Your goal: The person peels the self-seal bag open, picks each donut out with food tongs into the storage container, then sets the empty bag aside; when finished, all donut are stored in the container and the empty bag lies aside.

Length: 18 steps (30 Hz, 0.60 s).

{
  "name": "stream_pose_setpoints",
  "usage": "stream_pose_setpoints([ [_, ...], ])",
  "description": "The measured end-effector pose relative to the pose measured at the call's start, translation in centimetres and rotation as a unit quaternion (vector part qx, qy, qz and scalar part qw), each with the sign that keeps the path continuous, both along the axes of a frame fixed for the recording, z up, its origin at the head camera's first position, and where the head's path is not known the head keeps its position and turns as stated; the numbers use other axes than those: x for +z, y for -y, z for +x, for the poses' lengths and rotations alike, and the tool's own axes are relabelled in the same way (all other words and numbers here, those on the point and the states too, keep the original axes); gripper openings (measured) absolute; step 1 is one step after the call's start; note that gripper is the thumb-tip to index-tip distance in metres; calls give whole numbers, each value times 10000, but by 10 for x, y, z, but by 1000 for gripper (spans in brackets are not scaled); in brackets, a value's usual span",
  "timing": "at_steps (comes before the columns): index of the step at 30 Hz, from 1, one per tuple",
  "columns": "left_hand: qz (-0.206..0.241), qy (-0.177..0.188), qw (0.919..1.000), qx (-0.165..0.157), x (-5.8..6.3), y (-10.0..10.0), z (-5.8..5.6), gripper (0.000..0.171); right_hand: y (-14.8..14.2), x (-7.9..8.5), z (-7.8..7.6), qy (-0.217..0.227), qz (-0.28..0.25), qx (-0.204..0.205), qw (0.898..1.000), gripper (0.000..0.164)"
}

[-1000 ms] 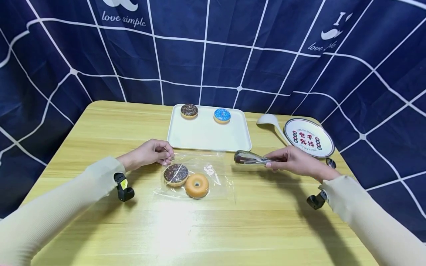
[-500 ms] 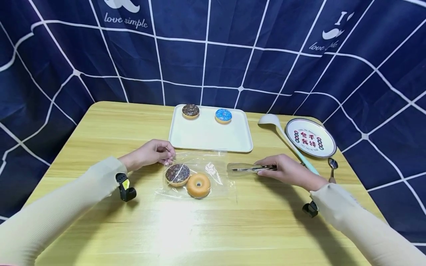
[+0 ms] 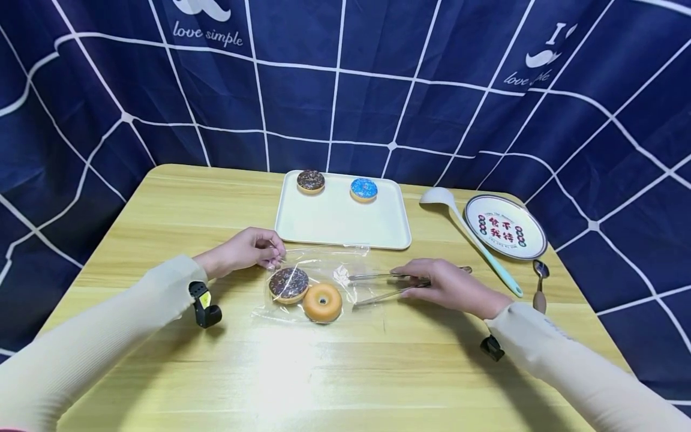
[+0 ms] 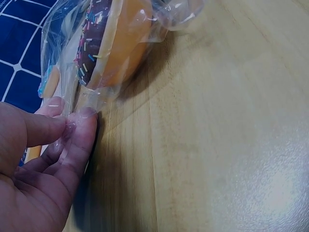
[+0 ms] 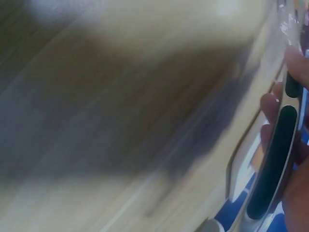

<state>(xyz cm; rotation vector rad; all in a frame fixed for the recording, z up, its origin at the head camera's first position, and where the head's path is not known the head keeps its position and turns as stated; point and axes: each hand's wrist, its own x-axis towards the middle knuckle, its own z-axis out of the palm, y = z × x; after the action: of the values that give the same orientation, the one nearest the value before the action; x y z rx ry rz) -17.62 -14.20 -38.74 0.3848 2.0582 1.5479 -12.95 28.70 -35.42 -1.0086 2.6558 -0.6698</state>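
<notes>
Plastic bag, clear and crinkled (image 3: 318, 261), lies on the pale wooden bench (image 3: 410, 372), between the two hands. Inside: a round plain golden-brown ring doughnut (image 3: 322, 310) and, touching its left side, a round chocolate-topped doughnut with sprinkles (image 3: 288, 283). Left hand (image 3: 245, 249) pinches the bag's far left edge, just beside the chocolate one. Right hand (image 3: 442, 287) grips long metal tongs with dark green handle inlays (image 5: 276, 159); long axis runs roughly left-right, tips pointing left, spread apart. Key relation: plain doughnut sits left of the right hand, just beyond the tong tips, not touching them. It's the nearer doughnut for the tongs; the chocolate one is nearer the left hand. Tips overlap the bag's right side; can't tell whether inside or above.
</notes>
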Motion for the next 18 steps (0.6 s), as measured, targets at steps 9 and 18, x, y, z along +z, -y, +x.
stream_pose_setpoints([
  [9, -72, 94, 9999, 35, -1, -2, -1, 15, 15, -6, 2, -631, -68, 487, 9968, 46],
  [18, -61, 18, 10000, -1, -1, -2, -2, 16, 24, -9, -2, -1507, -111, 972, 9837, 45],
])
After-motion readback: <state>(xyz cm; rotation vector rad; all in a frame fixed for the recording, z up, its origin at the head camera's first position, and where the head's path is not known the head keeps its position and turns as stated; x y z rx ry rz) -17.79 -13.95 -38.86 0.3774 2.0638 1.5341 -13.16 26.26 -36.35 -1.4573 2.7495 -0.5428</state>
